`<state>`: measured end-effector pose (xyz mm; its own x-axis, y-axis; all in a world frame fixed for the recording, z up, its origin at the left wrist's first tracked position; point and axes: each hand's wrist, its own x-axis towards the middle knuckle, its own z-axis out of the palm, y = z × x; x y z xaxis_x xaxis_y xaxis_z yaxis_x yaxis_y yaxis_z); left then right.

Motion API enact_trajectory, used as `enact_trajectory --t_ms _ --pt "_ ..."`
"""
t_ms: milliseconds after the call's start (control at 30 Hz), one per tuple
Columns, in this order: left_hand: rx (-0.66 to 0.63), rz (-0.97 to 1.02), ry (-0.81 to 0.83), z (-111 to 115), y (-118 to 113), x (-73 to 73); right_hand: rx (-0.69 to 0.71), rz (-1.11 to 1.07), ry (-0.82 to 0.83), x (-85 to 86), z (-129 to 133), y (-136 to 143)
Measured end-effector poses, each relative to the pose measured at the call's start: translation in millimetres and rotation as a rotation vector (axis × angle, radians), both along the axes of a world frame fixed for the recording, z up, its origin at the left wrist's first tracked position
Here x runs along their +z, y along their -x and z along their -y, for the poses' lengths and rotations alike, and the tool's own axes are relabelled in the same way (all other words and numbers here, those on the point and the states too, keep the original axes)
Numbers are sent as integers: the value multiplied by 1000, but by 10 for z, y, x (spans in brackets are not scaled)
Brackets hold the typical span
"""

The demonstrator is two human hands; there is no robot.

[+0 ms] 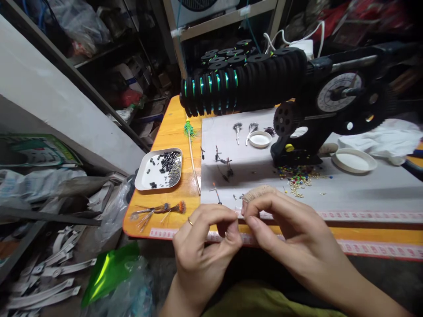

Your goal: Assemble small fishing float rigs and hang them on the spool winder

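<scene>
My left hand [208,242], with a ring on one finger, pinches thumb against fingertips at the front edge of the table. Close beside it, my right hand [294,237] is also in a pinch; beige tape [259,192] wraps one of its fingers. Whatever lies between the fingertips is too small to make out. Just beyond the hands, a thin piece with an orange tip [216,193] and tiny grey bits lie on the pale board [264,185]. Farther back on the board are several small black pieces with wire-like stems [228,166].
A white tray [142,169] of black tubes and grey bits stands left, above wire bundles [165,209]. Coloured beads [297,176] lie under a black machine with a spool roller [244,86]. White dishes [354,160] and measuring tapes [380,248] are on the table.
</scene>
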<state>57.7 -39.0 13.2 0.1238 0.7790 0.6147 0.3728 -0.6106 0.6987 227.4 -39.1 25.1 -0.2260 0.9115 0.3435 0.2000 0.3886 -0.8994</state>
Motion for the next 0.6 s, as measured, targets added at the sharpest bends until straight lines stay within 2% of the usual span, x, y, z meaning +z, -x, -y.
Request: enact_trajectory --t_ms 167,333,600 --pt "-35 244 76 6 -84 -74 38 -64 51 21 14 27" --pt "24 353 135 27 -163 -73 50 -97 85 26 7 67" --pt "-63 533 305 47 -211 -74 108 -194 195 71 2 82"
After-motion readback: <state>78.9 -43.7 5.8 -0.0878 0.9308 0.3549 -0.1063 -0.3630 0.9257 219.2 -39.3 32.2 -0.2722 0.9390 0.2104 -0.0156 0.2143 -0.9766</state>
